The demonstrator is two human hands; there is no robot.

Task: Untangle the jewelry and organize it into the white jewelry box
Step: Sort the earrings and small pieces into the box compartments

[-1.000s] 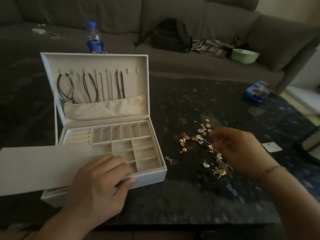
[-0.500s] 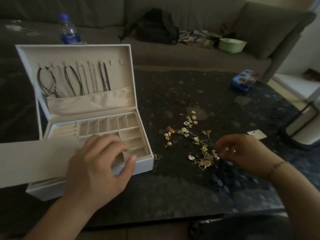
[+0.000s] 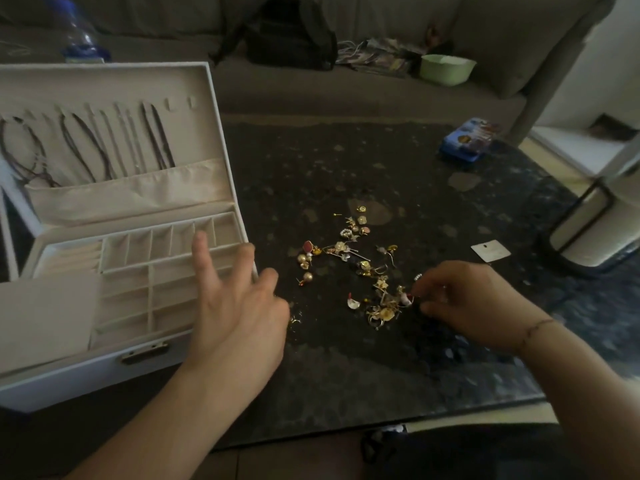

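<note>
The white jewelry box (image 3: 86, 372) stands open at the left of the dark table, its cream compartments bare and several dark cord necklaces (image 3: 86, 147) hanging inside the lid. A pile of small gold, pearl and red jewelry (image 3: 360, 268) lies scattered mid-table. My left hand (image 3: 232, 306) hovers over the box's right front corner with fingers spread and holds nothing. My right hand (image 3: 464, 306) sits at the pile's lower right edge, and its fingertips pinch a small piece of jewelry (image 3: 408, 297).
A blue tin (image 3: 465, 140) and a white card (image 3: 491, 250) lie on the table's right side. Behind it runs a grey sofa with a black bag (image 3: 287, 32), a green bowl (image 3: 446, 69) and a water bottle (image 3: 81, 36). A black-framed stand (image 3: 581, 230) is at the right.
My left hand lifted off the box front and spread its fingers, moving right. My right hand came down to the pile's lower right and pinched a piece. The view shifted right.
</note>
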